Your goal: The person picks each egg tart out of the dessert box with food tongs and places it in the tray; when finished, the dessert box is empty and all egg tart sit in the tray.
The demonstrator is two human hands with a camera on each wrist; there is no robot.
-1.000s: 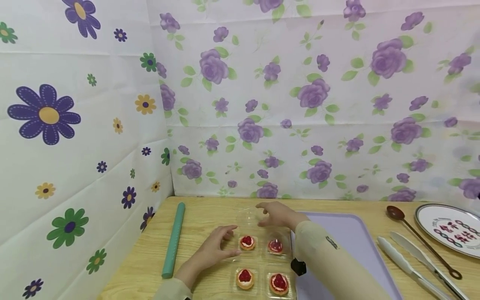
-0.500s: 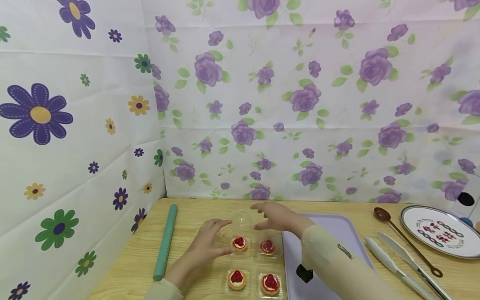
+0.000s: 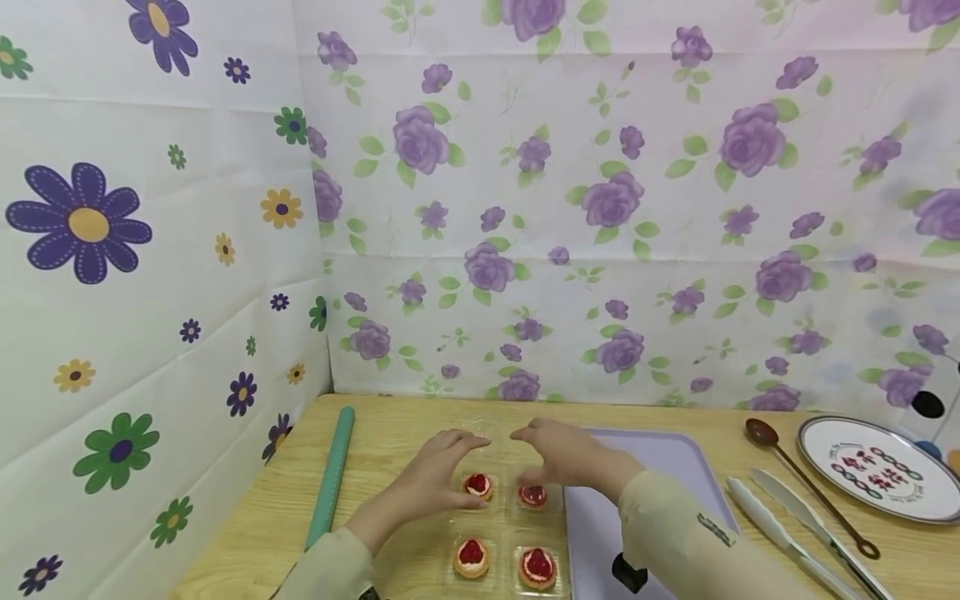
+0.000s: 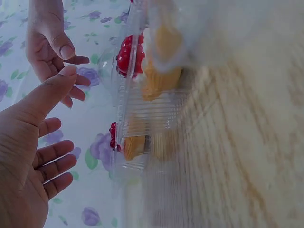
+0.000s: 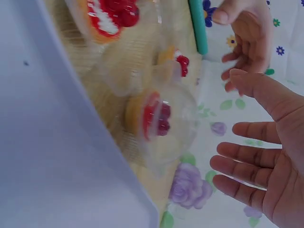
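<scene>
Several small fruit tarts, red berries over white cream, sit in clear plastic boxes on the table. My left hand (image 3: 427, 479) hovers beside the back left tart (image 3: 477, 486), fingers spread and thumb apart, holding nothing. My right hand (image 3: 566, 454) is held over the back right tart (image 3: 532, 497), also with loose fingers and nothing in them. A clear domed lid (image 5: 183, 114) covers that back right tart in the right wrist view. Nearer me lie the front left tart (image 3: 471, 557) and the front right tart (image 3: 537, 567). Both palms face each other.
Right of the boxes lies a lilac tray (image 3: 600, 517), partly under my right sleeve. A green rolling pin (image 3: 330, 475) is on the left. Further right are tongs (image 3: 780, 533), a brown spoon (image 3: 813, 487) and a white plate (image 3: 828, 433). Flowered cloth walls stand behind and left.
My right hand has come down and nearer to me, from behind the boxes to over the back right tart. My left hand has shifted slightly toward the back left tart. The head view has turned a little.
</scene>
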